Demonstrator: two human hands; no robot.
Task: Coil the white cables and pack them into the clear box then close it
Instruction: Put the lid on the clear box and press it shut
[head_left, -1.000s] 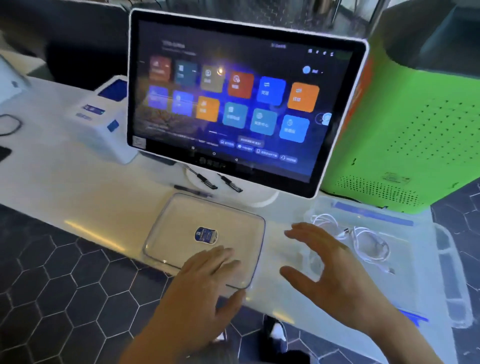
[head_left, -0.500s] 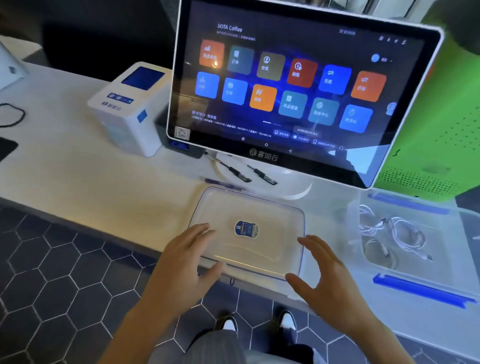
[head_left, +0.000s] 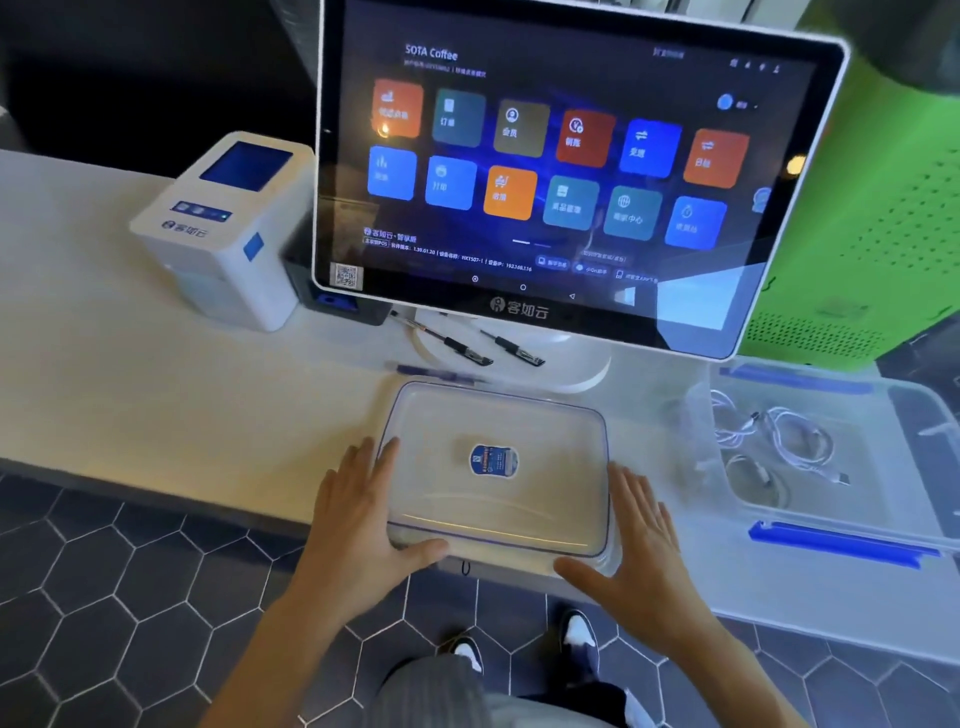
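The left hand (head_left: 358, 525) and right hand (head_left: 636, 540), fingers pressed together and extended, flank the clear lid (head_left: 498, 467) at the counter's (head_left: 156, 405) front edge. White cables (head_left: 779, 441) lie coiled in the clear box (head_left: 909, 415) toward the right end.

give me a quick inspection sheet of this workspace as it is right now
surface: pale counter, dark hexagon floor tiles below
job's things: clear lid flat at the counter edge; open clear box to its right
clutter: two pens under the touchscreen; small white printer
grippers: left hand and right hand open, against the lid's two sides
cables: white cables coiled inside the box
surroundings: green cabinet at back right
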